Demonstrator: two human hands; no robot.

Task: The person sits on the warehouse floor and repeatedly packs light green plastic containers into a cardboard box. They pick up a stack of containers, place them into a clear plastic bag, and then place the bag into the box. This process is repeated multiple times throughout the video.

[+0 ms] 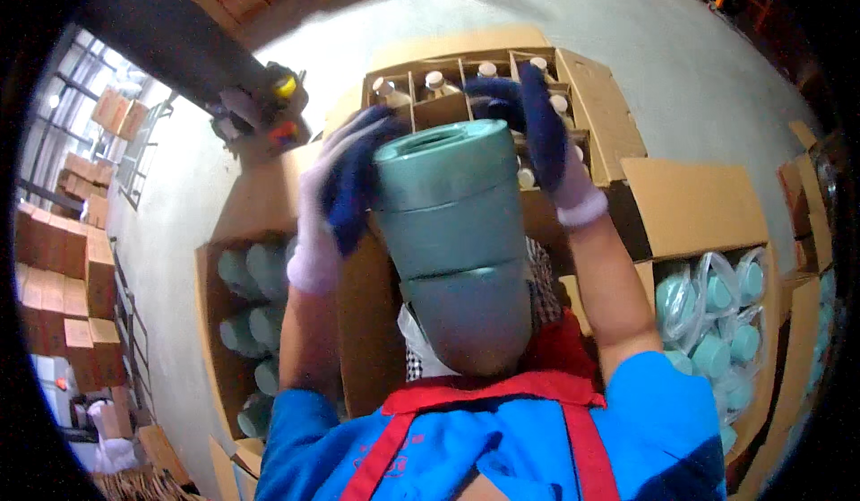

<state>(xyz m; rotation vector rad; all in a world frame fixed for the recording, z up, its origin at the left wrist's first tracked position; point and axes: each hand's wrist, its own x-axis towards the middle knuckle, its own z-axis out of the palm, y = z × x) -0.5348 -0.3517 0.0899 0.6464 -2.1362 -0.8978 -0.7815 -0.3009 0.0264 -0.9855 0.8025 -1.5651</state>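
A tall teal stack [452, 223], which looks like nested cups or a ridged container, stands in front of my chest. Its top has a rim with a recessed opening, and it narrows toward my apron. On its left side, my left hand [345, 174], in a navy and pale glove, is open with fingers stretched along the upper part; whether it touches is unclear. My right hand [548, 138], gloved alike, is above and to the right of the stack with fingers apart. Beyond both hands is a divided carton [596, 98] of bottles with white caps [436, 80].
At left stands an open carton [210, 322] of teal cups [240, 332]. Another carton [699, 201] at right holds teal cups [712, 353] in clear plastic. Boxes [54, 295] are stacked at far left. A dark post [170, 35] rises near a cluttered pile [260, 111].
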